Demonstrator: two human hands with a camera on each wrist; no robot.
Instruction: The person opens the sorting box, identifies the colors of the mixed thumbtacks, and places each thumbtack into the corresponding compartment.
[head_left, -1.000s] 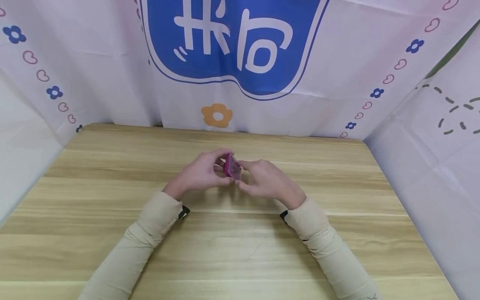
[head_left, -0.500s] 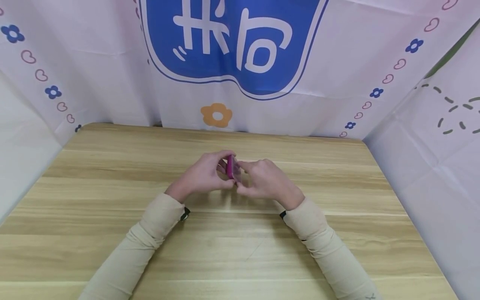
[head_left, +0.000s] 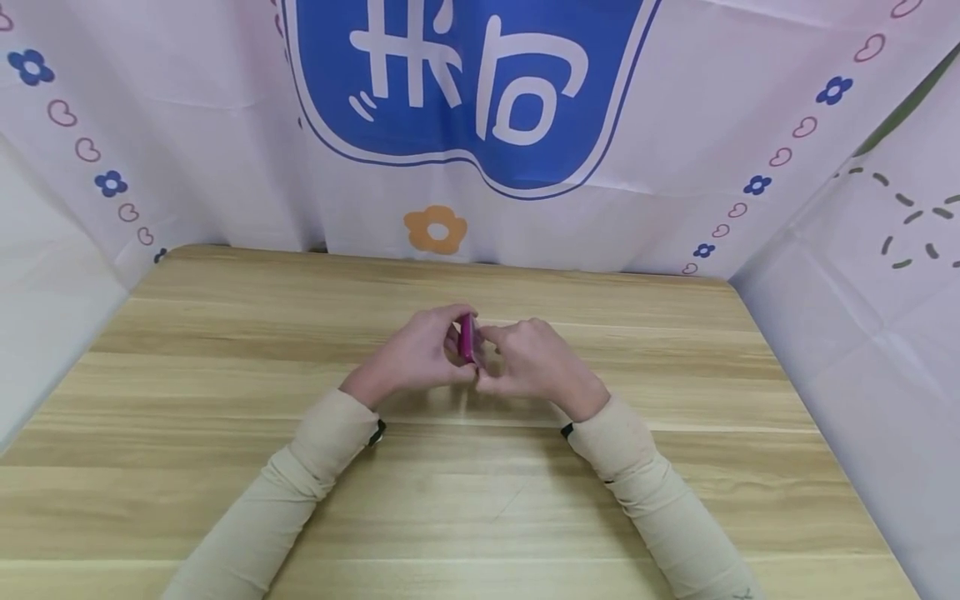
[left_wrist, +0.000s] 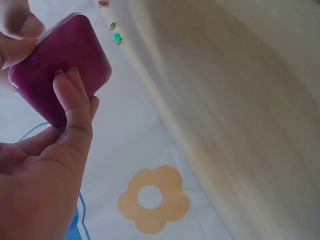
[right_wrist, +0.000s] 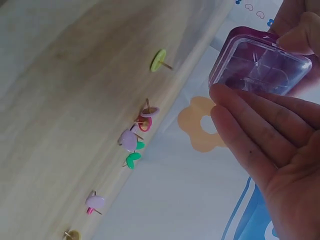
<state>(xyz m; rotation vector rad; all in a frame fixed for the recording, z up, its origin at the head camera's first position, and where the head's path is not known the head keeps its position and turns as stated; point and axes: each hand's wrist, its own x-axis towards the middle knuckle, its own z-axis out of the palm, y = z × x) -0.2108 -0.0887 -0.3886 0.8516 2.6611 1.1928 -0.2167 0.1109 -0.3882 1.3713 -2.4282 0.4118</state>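
My left hand (head_left: 422,348) holds a small plastic box (head_left: 467,337) over the middle of the table. Its magenta back (left_wrist: 60,55) faces the left wrist camera, with several of the left fingers spread against it. In the right wrist view the clear cover (right_wrist: 260,60) shows dividers inside; whether it is fully fastened I cannot tell. My right hand (head_left: 531,358) meets the box from the right, thumb and forefinger at the clear side. Its other fingers stretch out below the box's edge in the right wrist view. Seen from the head, the box stands on edge.
Several thumbtacks, among them a yellow-green one (right_wrist: 159,60), lilac ones (right_wrist: 128,141) and green ones (right_wrist: 132,160), lie on the wooden table (right_wrist: 60,100) near its back edge. Behind it hangs a white cloth (head_left: 360,208) with a blue emblem and an orange flower.
The box has turned, so its clear side shows less from the head and its magenta rim stands more edge-on. My left hand has shifted slightly right and closer; the right hand has barely moved.
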